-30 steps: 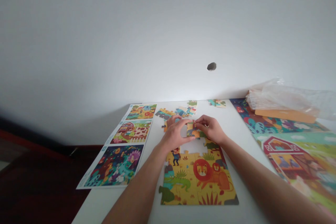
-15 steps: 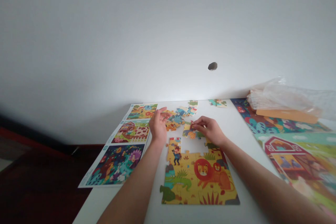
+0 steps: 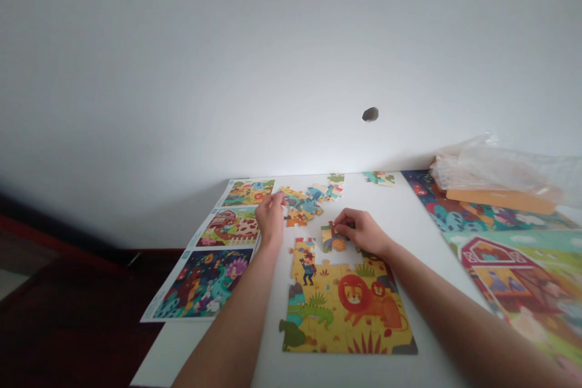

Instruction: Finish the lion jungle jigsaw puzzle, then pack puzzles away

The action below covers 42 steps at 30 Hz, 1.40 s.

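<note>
Head view: right hand [image 3: 362,232] pinches joined cardboard jigsaw pieces [image 3: 332,238], light and stiff, best held by their edges, just above the gap in the lion puzzle [image 3: 350,309]; left hand [image 3: 271,219] sits beside the loose pieces [image 3: 301,206], fingers bunched.

- You can read no text, label, brand or number anywhere here.
- The small blue marks [image 3: 186,255] on the corners of the picture sheets [image 3: 202,284] at left are too small to read.

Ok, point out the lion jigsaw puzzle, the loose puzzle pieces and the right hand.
lion jigsaw puzzle [image 3: 352,291], head view, on the lion's face
loose puzzle pieces [image 3: 301,206], head view, on the middle of the pile
right hand [image 3: 364,232], head view, on the back of the hand
</note>
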Motion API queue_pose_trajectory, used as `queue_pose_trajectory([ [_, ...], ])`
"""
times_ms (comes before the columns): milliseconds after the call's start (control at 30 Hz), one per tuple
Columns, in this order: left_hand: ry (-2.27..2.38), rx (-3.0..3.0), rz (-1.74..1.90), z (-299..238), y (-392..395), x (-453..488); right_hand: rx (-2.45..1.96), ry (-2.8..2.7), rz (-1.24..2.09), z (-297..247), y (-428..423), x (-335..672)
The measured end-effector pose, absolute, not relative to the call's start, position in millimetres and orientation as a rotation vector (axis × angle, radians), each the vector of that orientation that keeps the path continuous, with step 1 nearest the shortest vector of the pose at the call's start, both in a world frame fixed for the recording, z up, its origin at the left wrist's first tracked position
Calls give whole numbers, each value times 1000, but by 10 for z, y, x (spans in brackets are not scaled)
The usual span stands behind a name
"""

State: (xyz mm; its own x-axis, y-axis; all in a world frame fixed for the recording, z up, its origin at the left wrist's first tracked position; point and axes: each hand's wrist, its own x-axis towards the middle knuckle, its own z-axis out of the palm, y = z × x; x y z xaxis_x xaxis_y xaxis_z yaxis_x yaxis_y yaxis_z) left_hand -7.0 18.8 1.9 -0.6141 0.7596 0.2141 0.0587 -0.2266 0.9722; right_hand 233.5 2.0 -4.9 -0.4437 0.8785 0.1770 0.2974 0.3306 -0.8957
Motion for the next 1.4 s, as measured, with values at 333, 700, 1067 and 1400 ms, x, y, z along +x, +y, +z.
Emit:
queue_pose_trajectory([
  [333, 2026, 2097, 908, -115, 84, -84, -1138, -2030, 1087, -9, 109, 2470],
  [700, 2096, 2123, 715, -95, 81, -99, -1120, -1997, 1059, -39, 97, 2453],
  [1067, 2310, 2059, 414, 55, 12, -170, -1098, -1959, 1078, -54, 94, 2435],
  [1400, 2363, 2044, 370, 53, 10, -162, -1081, -1925, 1065, -36, 86, 2423],
])
